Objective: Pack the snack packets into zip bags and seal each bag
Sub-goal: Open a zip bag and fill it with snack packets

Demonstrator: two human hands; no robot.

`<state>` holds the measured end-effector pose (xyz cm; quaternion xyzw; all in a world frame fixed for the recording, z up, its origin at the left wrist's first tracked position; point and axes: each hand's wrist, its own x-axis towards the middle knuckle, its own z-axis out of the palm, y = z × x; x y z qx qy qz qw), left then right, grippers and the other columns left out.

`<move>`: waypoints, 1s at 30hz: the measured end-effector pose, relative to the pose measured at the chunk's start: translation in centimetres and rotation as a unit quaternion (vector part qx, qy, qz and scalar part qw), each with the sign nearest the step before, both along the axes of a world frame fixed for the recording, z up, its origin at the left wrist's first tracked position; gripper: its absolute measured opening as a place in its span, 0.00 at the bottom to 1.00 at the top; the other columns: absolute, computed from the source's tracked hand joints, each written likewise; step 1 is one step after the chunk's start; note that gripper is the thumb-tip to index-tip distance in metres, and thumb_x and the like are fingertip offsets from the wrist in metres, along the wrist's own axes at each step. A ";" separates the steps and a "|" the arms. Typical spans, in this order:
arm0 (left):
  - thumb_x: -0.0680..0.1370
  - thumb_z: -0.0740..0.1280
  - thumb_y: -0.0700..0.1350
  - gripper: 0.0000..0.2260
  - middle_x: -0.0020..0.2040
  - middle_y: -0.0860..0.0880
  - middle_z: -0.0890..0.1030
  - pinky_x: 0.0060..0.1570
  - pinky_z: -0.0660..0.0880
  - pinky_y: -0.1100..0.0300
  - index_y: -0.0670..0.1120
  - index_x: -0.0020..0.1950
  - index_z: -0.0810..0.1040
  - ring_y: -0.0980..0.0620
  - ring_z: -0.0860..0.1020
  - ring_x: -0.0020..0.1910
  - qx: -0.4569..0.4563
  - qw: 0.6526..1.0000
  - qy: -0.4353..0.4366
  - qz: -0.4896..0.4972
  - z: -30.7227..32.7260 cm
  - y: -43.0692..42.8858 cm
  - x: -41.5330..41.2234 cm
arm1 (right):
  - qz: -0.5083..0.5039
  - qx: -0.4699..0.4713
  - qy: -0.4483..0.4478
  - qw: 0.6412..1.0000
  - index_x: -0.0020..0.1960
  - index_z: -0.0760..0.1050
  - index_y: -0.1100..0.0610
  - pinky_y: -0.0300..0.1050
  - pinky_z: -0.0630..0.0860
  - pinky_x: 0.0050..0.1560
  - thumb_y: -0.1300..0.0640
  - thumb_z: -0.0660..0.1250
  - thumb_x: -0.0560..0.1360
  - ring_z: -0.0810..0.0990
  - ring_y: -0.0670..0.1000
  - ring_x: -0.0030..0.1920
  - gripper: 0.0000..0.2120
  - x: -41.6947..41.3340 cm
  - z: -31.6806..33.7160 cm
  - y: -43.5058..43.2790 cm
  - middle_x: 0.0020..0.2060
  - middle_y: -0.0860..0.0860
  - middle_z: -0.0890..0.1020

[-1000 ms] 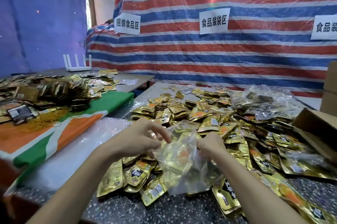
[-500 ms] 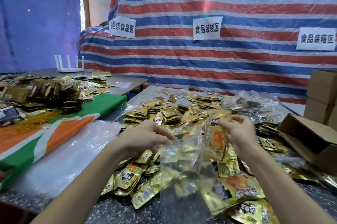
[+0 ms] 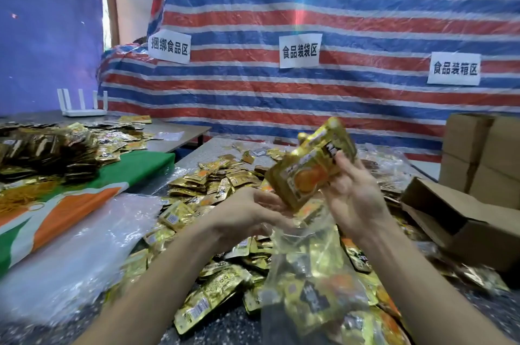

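Right hand: the right hand [image 3: 356, 198] is raised above the table, with fingers and thumb curled round a gold snack packet [image 3: 311, 167]. The thumb lies on the packet's printed face.
Held packet: tilted, upper end toward the far right, lower end just above the top of the zip bag. There may be more than one packet in the grip, but blur prevents a count.
Left hand: the left hand [image 3: 250, 215] sits just left of the held packet. Its fingers are curled at the bag's top edge and grip it, though the contact is blurred.
Zip bag: the clear zip bag [image 3: 312, 277] hangs below both hands, near centre, with gold packets visible inside. Blur hides the state of its seal.
Loose stock: a pile of snack packets [image 3: 222, 181] is spread over the speckled grey table [image 3: 225, 327], under and around the hands.
Right side: an open cardboard box [image 3: 461, 221] lies at the table edge, with stacked cartons [image 3: 484, 153] farther back.
Left side: a clear plastic sheet [image 3: 84, 246] lies near. Beyond it a green and orange cloth [image 3: 92, 201] carries a heap of darker packets [image 3: 47, 148]. A white router [image 3: 81, 110] stands at the far left.
Background: a red, white and blue striped tarpaulin [image 3: 309, 7] bears three paper signs [image 3: 300, 50].
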<state>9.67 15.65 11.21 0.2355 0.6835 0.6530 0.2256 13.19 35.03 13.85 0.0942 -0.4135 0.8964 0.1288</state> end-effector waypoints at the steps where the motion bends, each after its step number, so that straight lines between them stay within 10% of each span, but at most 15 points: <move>1: 0.64 0.77 0.30 0.17 0.50 0.43 0.86 0.43 0.81 0.58 0.35 0.53 0.83 0.49 0.84 0.47 0.035 0.999 -0.027 -0.005 0.1 -0.1 -0.1 | 0.011 0.019 -0.009 1.000 0.69 0.72 0.57 0.52 0.82 0.53 0.59 0.62 0.77 0.83 0.56 0.56 0.20 0.1 -0.6 0.1 0.60 0.60 0.83; 5: 0.65 0.75 0.28 0.25 0.61 0.42 0.82 0.60 0.79 0.51 0.37 0.62 0.81 0.50 0.83 0.57 0.106 0.990 -0.088 -0.011 0.1 -1.3 -1.0 | 0.009 0.081 -0.021 0.996 0.64 0.75 0.57 0.51 0.82 0.45 0.60 0.66 0.74 0.86 0.54 0.47 0.18 0.2 -2.1 1.5 0.52 0.57 0.85; 11: 0.66 0.73 0.27 0.22 0.60 0.41 0.83 0.51 0.81 0.58 0.39 0.58 0.84 0.48 0.83 0.58 0.161 0.981 -0.103 -0.014 0.0 -1.4 -0.9 | 0.041 0.227 -0.026 0.973 0.62 0.77 0.54 0.72 0.79 0.52 0.62 0.69 0.74 0.83 0.60 0.59 0.17 0.5 -2.9 2.1 0.58 0.60 0.83; 22: 0.75 0.61 0.26 0.17 0.49 0.45 0.86 0.34 0.73 0.60 0.42 0.51 0.85 0.50 0.80 0.40 -0.038 0.989 0.086 0.112 2.4 -0.8 0.4 | 0.040 0.525 -0.029 0.850 0.49 0.84 0.61 0.44 0.82 0.52 0.75 0.75 0.65 0.85 0.53 0.51 0.17 1.7 1.0 2.6 0.50 0.56 0.87; 30: 0.75 0.59 0.26 0.18 0.51 0.45 0.84 0.24 0.69 0.67 0.40 0.49 0.85 0.60 0.74 0.26 -0.055 0.978 0.129 0.158 3.4 -0.7 0.8 | -0.028 0.364 -0.028 0.930 0.39 0.87 0.58 0.44 0.83 0.47 0.76 0.70 0.60 0.87 0.53 0.49 0.16 0.5 0.0 3.0 0.45 0.56 0.88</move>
